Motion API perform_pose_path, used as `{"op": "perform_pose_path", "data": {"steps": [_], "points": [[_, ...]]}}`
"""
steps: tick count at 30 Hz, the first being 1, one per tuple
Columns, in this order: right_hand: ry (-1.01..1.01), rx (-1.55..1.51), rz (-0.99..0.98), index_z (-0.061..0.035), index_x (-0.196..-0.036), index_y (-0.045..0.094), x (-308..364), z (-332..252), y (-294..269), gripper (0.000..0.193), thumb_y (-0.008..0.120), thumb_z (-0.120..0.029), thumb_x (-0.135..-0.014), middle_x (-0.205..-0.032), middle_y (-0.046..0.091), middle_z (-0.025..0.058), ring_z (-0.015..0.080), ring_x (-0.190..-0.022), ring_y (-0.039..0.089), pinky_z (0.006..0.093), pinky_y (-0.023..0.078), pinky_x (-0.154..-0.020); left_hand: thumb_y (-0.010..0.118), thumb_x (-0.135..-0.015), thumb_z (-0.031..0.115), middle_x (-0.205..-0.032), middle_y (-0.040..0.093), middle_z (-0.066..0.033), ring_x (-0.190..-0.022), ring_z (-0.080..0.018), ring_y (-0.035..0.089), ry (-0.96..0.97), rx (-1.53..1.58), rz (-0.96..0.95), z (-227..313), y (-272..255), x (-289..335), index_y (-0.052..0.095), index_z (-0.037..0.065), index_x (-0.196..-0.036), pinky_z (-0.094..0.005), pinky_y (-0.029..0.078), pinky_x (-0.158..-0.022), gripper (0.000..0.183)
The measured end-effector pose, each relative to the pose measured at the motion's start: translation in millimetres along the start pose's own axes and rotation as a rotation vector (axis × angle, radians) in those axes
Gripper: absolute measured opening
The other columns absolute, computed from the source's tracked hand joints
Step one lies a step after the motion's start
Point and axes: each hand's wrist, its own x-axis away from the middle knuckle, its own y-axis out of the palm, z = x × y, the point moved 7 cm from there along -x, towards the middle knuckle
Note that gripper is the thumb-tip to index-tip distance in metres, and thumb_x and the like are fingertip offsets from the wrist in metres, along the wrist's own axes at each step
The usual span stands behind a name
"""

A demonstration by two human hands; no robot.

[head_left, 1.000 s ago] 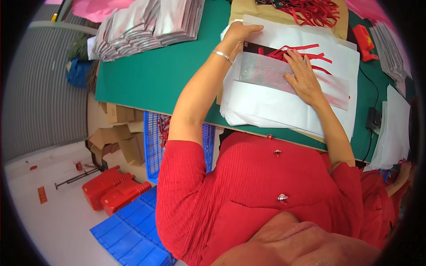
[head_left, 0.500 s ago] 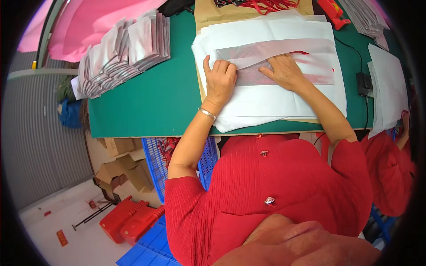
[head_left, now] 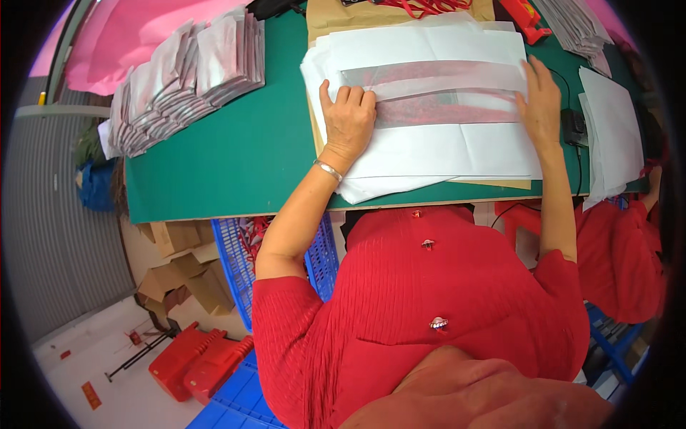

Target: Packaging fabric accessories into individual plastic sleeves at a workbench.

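Note:
A long translucent sheet (head_left: 436, 113) with reddish patches lies across a stack of white paper sheets (head_left: 429, 154). A pale band folded lengthwise (head_left: 450, 80) runs over its middle. My left hand (head_left: 348, 118) is at the sheet's left end, fingers bent and closed on its edge, a silver bangle on the wrist. At the right end, my right hand (head_left: 542, 104) rests with fingers stretched and apart, the thumb beside the sheet's edge. Whether the right fingertips press on the sheet is hard to see.
Bundles of flat packets (head_left: 193, 71) stand at the left of the green table (head_left: 207, 150). Brown paper (head_left: 321, 21) and red cords (head_left: 429, 7) lie at the back. A red tool (head_left: 529, 21), a black adapter (head_left: 574, 127) and white sheets (head_left: 611, 136) are at right.
My right hand has moved off the middle of the sheet to its right end. The folded band now lies flatter and straighter. My left hand keeps its place at the left end.

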Motion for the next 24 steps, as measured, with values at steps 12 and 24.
{"op": "perform_pose_path", "data": {"steps": [12,24], "points": [[-0.378,-0.173,-0.323,-0.025,-0.152,0.034,21.3,-113.0,30.3,0.056,0.047,-0.025,-0.098,-0.159,0.029,-0.002,0.0234,-0.148,0.022,0.0472,0.013,-0.122,0.061,-0.081,0.01,-0.078,0.053,-0.0091,-0.074,-0.0243,0.052,-0.038,-0.114,-0.119,4.8,9.5,5.7,0.058,0.007,-0.081,-0.0509,0.041,-0.098,0.005],[0.041,-0.174,-0.308,-0.0106,-0.152,0.031,34.1,-18.7,46.0,0.059,0.042,-0.035,-0.1,-0.16,0.026,0.0061,0.0243,-0.149,0.019,0.0482,0.007,-0.122,0.061,-0.091,0.033,-0.102,0.055,-0.0123,-0.098,-0.029,0.051,0.025,-0.076,-0.349,4.0,0.5,14.2,0.059,-0.005,-0.12,-0.0552,0.034,-0.102,0.048]]}}
